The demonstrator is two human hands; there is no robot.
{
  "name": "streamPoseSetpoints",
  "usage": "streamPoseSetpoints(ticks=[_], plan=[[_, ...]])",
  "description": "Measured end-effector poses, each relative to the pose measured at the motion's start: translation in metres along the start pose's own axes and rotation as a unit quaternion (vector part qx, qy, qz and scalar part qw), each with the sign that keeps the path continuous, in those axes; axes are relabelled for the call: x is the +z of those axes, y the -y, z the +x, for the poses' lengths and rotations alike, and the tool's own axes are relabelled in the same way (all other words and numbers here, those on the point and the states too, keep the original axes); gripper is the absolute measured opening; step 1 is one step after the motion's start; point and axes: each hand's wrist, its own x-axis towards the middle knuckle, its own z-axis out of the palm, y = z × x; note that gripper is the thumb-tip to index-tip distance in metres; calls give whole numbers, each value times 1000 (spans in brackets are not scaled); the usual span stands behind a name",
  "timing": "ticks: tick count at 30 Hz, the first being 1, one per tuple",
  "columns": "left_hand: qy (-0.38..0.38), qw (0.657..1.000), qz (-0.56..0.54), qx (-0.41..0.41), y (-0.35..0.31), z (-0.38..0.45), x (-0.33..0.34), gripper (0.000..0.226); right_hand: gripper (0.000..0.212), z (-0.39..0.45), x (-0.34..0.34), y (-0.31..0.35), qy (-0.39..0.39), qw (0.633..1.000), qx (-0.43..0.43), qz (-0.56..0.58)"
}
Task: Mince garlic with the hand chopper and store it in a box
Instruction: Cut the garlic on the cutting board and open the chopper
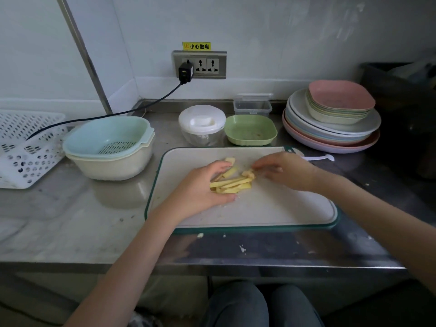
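A steel kitchen counter (70,220) runs along a white tiled wall, a green-edged cutting board (271,208) lying at its front edge. On the board, a small heap of pale yellow strips (232,184), taken here to be the sliced garlic, lies between a person's two hands, the strips' long axis running roughly left to right. The left hand (205,187) cups the heap from its left side, fingers loosely curved around it and not clamped. The right hand (283,171) reaches in from the right, its fingertips (256,166) at the pieces on the heap's far right end; whether they pinch a piece cannot be told. One stray piece (230,160) sits just beyond the left fingers. Straight behind the board stands the hand chopper (201,125), white lid on, its clear bowl seemingly empty. Beside it, a green dish (250,131) holds only specks, and behind that waits an empty clear box (252,106). Both hands look equally near; the heap probably goes away from the person, toward the chopper.
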Motion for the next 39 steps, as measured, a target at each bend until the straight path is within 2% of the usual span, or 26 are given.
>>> streamPoseSetpoints(ticks=[3, 5, 9, 12, 14, 16, 19, 22, 25, 27, 29, 31, 32, 34, 35, 37, 39], plan=[[-14, 999, 49, -3, -5, 9, 7, 72, 17, -4, 6, 6, -72, 996, -31, 34], [-23, 999, 21, -12, -5, 12, 8, 67, 12, -8, 7, 7, -100, 993, -31, 47], [14, 996, -91, -17, -8, 20, 10, 65, 16, -18, 4, 3, -65, 994, -18, 82], [45, 990, -136, -19, -9, 24, 8, 74, 29, -17, -2, 4, -87, 991, -4, 100], [50, 992, -117, -12, -6, 19, 0, 80, 32, -11, -3, 11, -81, 990, 8, 119], [47, 995, -87, -14, -1, 7, -11, 83, 31, -6, -1, 20, -18, 992, 16, 124], [35, 997, -48, -55, 3, -10, -14, 79, 31, -6, 4, 29, 38, 998, -14, 49], [26, 997, -57, -39, 2, -10, -1, 68, 31, -17, 6, 31, 17, 997, -38, 71], [5, 998, -59, -6, -3, -1, 11, 56, 47, -26, 5, 26, 36, 996, -44, 68], [22, 997, -69, 6, -9, 4, 15, 56, 54, -29, 4, 25, 35, 997, -25, 59], [46, 994, -101, 8, -14, 9, 16, 62, 58, -32, 4, 28, 25, 991, 5, 133], [47, 988, -146, -20, -19, 9, 10, 63, 62, -34, 2, 28, 3, 980, 26, 197], [36, 985, -165, -42, -20, 7, 5, 62, 63, -36, 0, 27, -15, 982, 37, 185], [-4, 989, -135, -67, -17, 0, -9, 55, 60, -41, -4, 21, -36, 989, 71, 122], [-13, 994, -84, -67, -13, -4, -16, 49, 58, -44, -4, 18, -33, 991, 88, 95], [1, 999, 37, -37, -8, -13, -25, 41, 51, -48, -4, 17, -17, 993, 93, 72], [7, 996, 90, -14, -4, -15, -25, 36, 40, -48, -2, 20, -9, 994, 70, 85]])
